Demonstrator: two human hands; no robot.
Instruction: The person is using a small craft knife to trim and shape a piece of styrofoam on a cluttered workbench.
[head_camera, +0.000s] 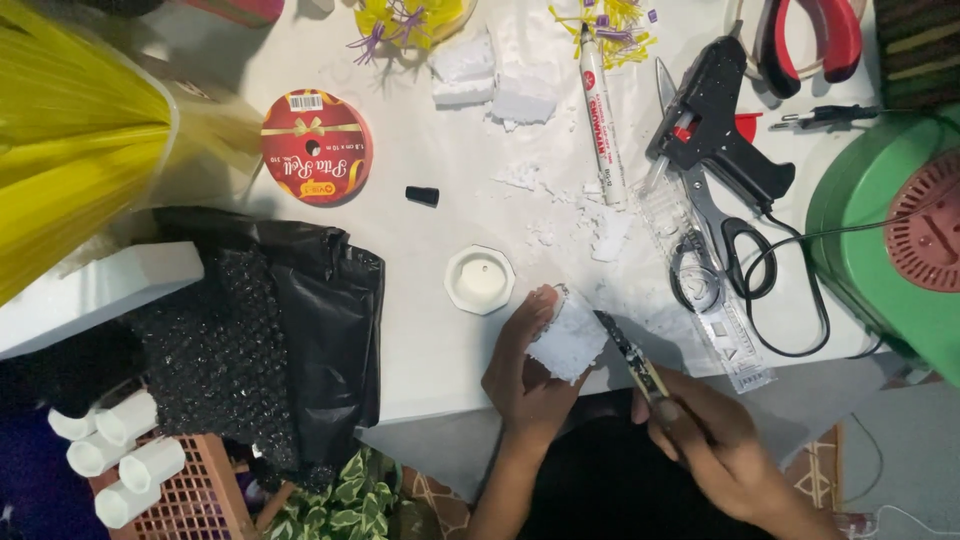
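Head view, looking down at white table (420, 330).

L hand (522, 372): fingers curled and pressed round a white foam block (568, 343), thumb on its near-left side. Block held just above table's front edge, near centre-bottom of frame.

R hand (712, 448): fingers closed in a fist-like grip on handle of a utility knife (628, 357). Blade tip touches foam block's right side; knife runs diagonally from R hand up-left to block.

Near block: small white octagonal cup (480, 280) on table just above L hand, apart from it. Foam crumbs (600, 235) scattered up-right of the cup. Bigger foam pieces (497, 85) farther back.

Right side: black glue gun (712, 125) lying on scissors (722, 232), clear ruler (710, 310) below, black cord looped beside. Green fan housing (890, 240) at far right edge. White marker (601, 115) left of glue gun; its black cap (422, 196) well apart.

Left side: red ribbon spool (316, 147), black plastic bag (300, 320) w/ bubble wrap, yellow bag (70, 130), white cups (115, 455) in orange crate, bottom-left.
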